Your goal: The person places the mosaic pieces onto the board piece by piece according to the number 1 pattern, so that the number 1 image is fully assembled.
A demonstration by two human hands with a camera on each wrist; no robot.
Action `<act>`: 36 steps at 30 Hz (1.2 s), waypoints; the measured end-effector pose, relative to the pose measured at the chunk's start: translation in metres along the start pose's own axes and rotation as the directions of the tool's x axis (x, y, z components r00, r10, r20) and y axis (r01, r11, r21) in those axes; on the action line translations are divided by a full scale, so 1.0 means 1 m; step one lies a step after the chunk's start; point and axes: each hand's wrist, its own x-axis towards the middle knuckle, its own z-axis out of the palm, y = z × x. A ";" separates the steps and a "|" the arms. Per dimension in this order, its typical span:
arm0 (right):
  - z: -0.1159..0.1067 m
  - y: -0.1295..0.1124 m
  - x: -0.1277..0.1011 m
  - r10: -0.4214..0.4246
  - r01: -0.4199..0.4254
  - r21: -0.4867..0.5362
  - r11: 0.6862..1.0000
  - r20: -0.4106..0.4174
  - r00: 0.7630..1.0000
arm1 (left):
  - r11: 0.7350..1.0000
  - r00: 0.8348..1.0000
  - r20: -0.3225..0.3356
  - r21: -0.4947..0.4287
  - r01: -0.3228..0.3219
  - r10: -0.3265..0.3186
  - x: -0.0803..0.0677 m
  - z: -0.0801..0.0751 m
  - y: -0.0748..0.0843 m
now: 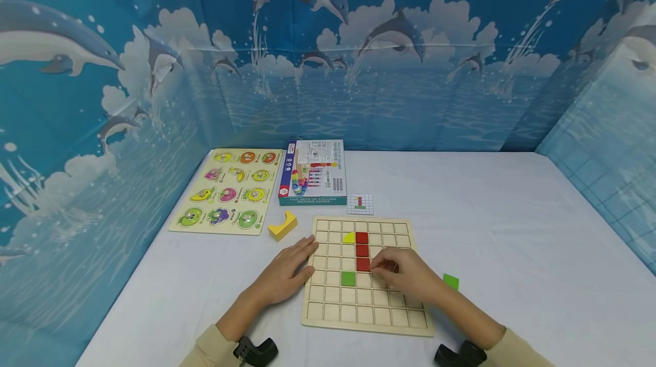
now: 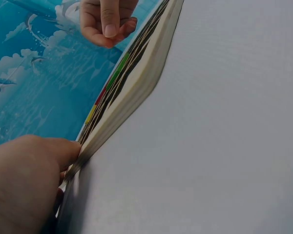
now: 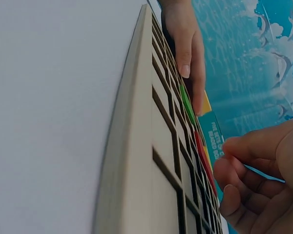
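Note:
A square wooden grid board (image 1: 366, 330) lies on the table. In its cells are a column of three red tiles (image 1: 362, 251), a yellow piece with a curved edge (image 1: 349, 237) and a green square tile (image 1: 348, 278). My left hand (image 1: 284, 273) rests at the board's left edge, fingers fairly straight, thumb touching the rim. Over the board's middle hovers my right hand (image 1: 405, 274), its fingers curled and the thumb tip close to the index finger (image 3: 239, 148). No piece shows between those fingertips. In the head view they are beside the lowest red tile.
A small pattern card (image 1: 360, 204) lies behind the board, near a boxed bead set (image 1: 318, 173). To the left are a fruit picture board (image 1: 225, 190) and a yellow curved block (image 1: 283, 225). Another green piece (image 1: 451, 281) sits right of the board, near my right forearm.

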 end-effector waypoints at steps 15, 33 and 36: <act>-0.030 0.013 -0.025 0.091 -0.089 0.036 0.995 -0.066 0.994 | 1.000 1.000 0.003 0.000 0.005 -0.005 0.000 -0.001 0.000; -0.058 0.032 -0.047 0.170 -0.163 0.055 0.985 -0.153 0.973 | 1.000 1.000 0.009 -0.009 0.005 -0.005 0.000 -0.001 0.001; -0.064 0.038 -0.050 0.172 -0.165 0.054 0.985 -0.172 0.970 | 1.000 1.000 0.006 -0.007 0.001 -0.001 0.000 -0.001 0.000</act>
